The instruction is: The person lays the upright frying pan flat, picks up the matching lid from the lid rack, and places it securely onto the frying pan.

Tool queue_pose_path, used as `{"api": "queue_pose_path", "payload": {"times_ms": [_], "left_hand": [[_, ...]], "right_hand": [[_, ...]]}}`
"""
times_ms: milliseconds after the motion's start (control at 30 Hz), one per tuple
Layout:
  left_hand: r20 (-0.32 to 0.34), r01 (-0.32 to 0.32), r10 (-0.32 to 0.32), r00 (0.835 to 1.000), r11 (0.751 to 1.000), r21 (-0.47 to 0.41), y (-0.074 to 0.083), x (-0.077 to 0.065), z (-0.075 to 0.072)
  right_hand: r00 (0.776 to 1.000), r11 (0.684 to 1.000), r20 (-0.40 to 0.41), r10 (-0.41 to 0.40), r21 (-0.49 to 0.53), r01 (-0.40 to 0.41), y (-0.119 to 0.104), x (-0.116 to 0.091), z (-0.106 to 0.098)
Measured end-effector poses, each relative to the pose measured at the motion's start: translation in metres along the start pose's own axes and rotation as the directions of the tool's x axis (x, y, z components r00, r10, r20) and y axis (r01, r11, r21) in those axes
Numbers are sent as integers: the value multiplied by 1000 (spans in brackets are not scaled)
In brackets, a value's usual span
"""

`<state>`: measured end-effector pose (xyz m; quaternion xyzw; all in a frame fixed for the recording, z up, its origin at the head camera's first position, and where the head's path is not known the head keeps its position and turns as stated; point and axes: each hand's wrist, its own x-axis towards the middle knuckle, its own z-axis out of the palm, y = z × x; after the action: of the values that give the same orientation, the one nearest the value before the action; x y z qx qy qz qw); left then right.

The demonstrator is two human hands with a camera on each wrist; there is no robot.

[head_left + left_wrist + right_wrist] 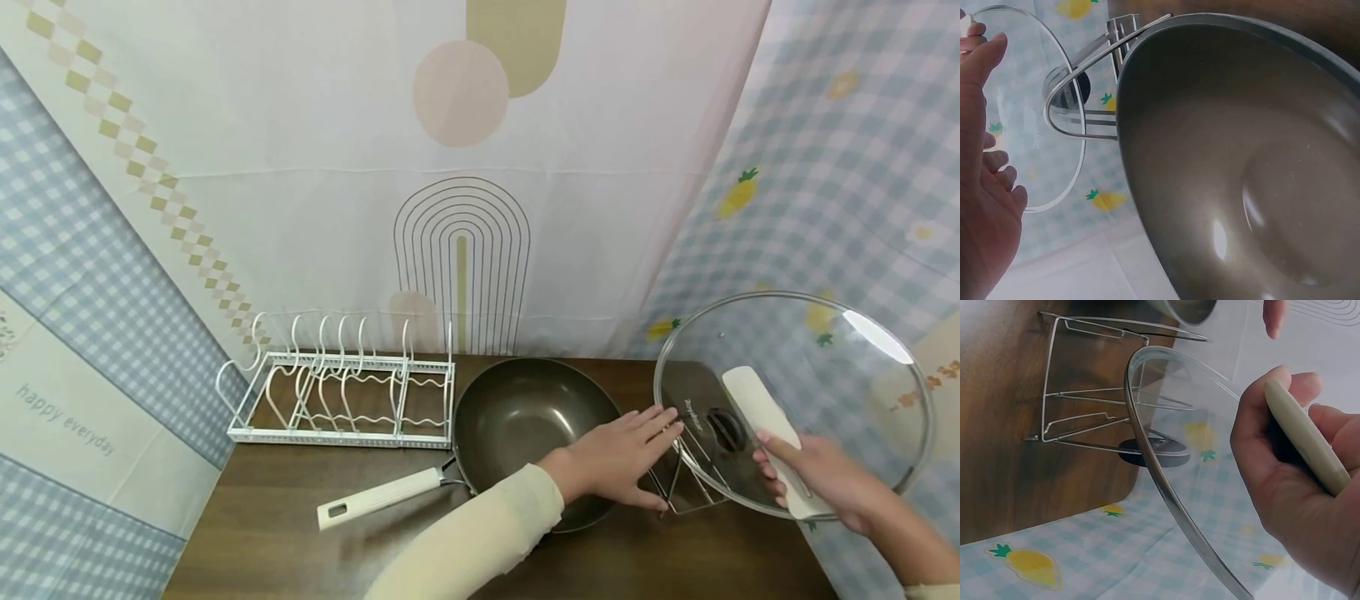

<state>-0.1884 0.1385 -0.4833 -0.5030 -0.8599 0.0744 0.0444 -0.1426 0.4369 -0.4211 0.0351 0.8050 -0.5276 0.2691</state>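
Note:
My right hand [832, 479] grips the long cream handle [757, 404] of a large clear glass lid [697, 350] with a metal rim. The lid is tilted and overlaps a small wire stand [1045, 394] on the table. In the right wrist view, fingers and thumb curl round the handle [1310, 437]. My left hand [618, 454] reaches over the right side of a dark frying pan [502, 433], fingers straight, fingertips close to the lid's rim. The left wrist view shows the pan's deep inside [1222, 156] beside the hand [988, 187].
A white metal rack [341, 437] with upright wavy dividers stands left of the pan. The pan's cream handle [382, 497] points toward the front left. A dark round disc [1155, 453] shows near the wire stand. Patterned cloth [315, 208] hangs around the brown table [262, 533].

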Motion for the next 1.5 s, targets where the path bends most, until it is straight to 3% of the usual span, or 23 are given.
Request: {"api": "queue_pose_path", "payload": {"times_ms": [233, 500, 767, 1067, 1500], "left_hand": [[-14, -29, 28, 999, 999, -29, -1, -9, -8], [-45, -16, 14, 999, 999, -45, -4, -19, -15], [-59, -45, 44, 997, 999, -26, -8, -30, -22], [-99, -22, 22, 995, 1000, 3, -14, -43, -26], [-85, -6, 2, 996, 999, -51, -19, -65, -26]], "right_hand": [[1000, 1000, 18, 11, -12, -10, -9, -2, -6], [998, 1000, 63, -25, -10, 25, -21, -3, -14], [999, 999, 41, -29, -18, 30, -28, -5, -13], [997, 996, 11, -74, -43, 75, -38, -8, -15], [998, 997, 24, -54, -49, 55, -51, -11, -10]]}}
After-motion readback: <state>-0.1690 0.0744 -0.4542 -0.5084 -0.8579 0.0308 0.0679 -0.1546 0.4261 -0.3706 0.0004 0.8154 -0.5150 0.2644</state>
